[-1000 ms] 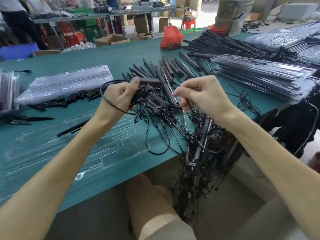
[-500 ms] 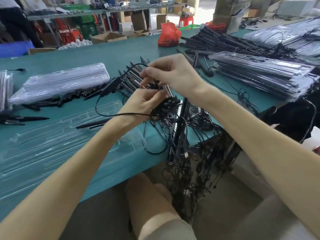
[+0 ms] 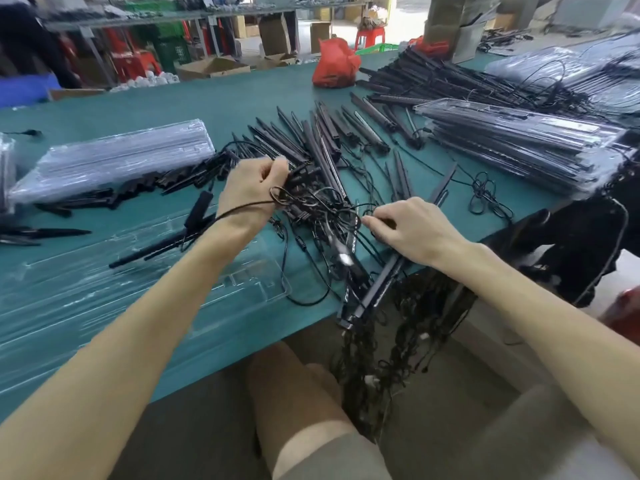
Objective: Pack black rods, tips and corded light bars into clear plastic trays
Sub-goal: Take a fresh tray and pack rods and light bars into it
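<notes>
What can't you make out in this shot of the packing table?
Head view: what the left hand grips in the cord tangle; curled fingers hide it.
Head view: whether the right hand pinches a cord; blurred.
Head view: compartments of the clear tray; the left forearm covers them.
Head view: the far-left tray stack; cut by the left edge.

Left hand [image 3: 254,192] grips a coiled black cord [image 3: 242,206]; right hand [image 3: 414,228] pinches the cord tangle [image 3: 332,216] beside it.

Both forearms extend forward, left hand [image 3: 254,194] fingers curled, right hand [image 3: 414,228] fingers pinching.
</notes>
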`<state>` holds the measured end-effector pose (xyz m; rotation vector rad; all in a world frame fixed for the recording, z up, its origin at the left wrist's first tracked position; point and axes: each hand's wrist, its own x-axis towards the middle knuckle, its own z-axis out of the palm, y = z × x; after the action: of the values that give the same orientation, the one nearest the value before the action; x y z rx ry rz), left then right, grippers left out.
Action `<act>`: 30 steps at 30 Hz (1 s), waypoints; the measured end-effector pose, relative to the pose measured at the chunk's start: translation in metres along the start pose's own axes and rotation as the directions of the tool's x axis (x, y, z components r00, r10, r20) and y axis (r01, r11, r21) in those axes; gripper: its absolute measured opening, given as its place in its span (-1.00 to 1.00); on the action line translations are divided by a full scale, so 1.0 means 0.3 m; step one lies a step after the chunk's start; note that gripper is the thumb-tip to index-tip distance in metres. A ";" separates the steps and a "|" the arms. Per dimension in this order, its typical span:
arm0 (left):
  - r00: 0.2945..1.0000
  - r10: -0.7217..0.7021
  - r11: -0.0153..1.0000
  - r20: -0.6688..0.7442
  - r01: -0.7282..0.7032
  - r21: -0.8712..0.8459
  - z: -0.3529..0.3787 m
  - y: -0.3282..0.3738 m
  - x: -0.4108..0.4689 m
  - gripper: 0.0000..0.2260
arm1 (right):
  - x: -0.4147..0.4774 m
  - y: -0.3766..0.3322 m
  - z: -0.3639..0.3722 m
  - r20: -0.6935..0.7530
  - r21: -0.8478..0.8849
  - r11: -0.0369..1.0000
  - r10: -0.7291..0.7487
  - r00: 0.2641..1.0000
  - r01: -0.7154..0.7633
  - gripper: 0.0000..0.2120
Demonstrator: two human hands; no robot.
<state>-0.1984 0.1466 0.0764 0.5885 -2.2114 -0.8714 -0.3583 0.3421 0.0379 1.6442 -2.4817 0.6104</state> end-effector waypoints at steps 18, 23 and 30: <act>1.000 -0.021 0.993 -0.004 0.021 -0.113 -0.099 -0.010 0.021 -0.45 | 0.059 -0.101 0.047 -0.018 0.633 0.772 0.090 0.996 -0.058 -0.76; 0.998 -0.029 0.992 0.057 0.035 -0.118 -0.080 -0.030 -0.014 -0.47 | 0.082 -0.134 0.035 -0.082 0.686 0.727 0.115 0.990 -0.028 -0.80; 0.999 -0.013 0.989 0.047 0.019 -0.145 -0.078 -0.024 -0.016 -0.48 | 0.136 -0.210 -0.047 -0.224 0.736 0.670 0.114 0.968 0.092 -0.76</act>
<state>-0.1772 0.1349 0.0818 0.5216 -2.1639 -1.0544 -0.3202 0.2911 0.0801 1.5780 -2.1511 1.9137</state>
